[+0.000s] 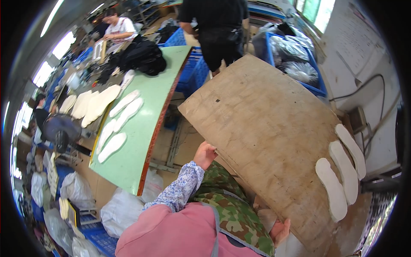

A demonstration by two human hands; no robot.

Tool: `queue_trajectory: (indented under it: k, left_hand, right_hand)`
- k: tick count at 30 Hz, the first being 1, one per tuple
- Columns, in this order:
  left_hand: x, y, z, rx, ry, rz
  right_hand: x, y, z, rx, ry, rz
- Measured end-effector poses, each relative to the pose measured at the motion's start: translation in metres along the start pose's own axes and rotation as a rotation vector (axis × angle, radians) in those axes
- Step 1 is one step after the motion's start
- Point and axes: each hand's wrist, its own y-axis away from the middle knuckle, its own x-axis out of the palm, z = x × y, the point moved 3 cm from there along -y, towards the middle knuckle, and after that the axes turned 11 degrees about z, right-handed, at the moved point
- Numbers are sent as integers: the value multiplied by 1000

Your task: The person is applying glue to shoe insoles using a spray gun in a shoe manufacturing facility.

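A large brown wooden board (261,128) is tilted in front of me. My left hand (205,154) grips its near left edge, sleeve in a blue floral print. My right hand (280,231) holds the board's lower edge from beneath, only partly visible. Three white shoe insoles (342,171) lie side by side on the board's right end. My pink top and camouflage apron fill the lower middle.
A green table (145,128) at left carries several white insoles (120,124) and a black bag (141,55). A person in black stands behind the board by blue crates (192,73). Another person sits at the far left back. White sacks (124,205) lie on the floor.
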Motion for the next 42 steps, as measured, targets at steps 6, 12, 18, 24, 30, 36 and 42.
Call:
queue_trajectory:
  k: [6, 12, 18, 24, 30, 36, 42]
  left_hand:
    - [-87, 63, -34, 126, 68, -309]
    - [-190, 84, -57, 187, 189, -552]
    - [-252, 79, -60, 144, 198, -699]
    - [-258, 81, -77, 129, 196, -739]
    - [-249, 79, -79, 113, 165, -736]
    - [-224, 67, -80, 71, 165, -617]
    - [-177, 25, -68, 7, 133, -368]
  right_hand:
    - [28, -47, -58, 186, 50, 50]
    - [60, -115, -158, 312, -87, 145]
    - [60, -158, -234, 478, -155, 204]
    - [69, -154, -252, 541, -190, 176]
    - [69, -149, -241, 531, -183, 156]
    - [66, -144, -205, 414, -172, 135]
    - [42, -116, -152, 219, -158, 43]
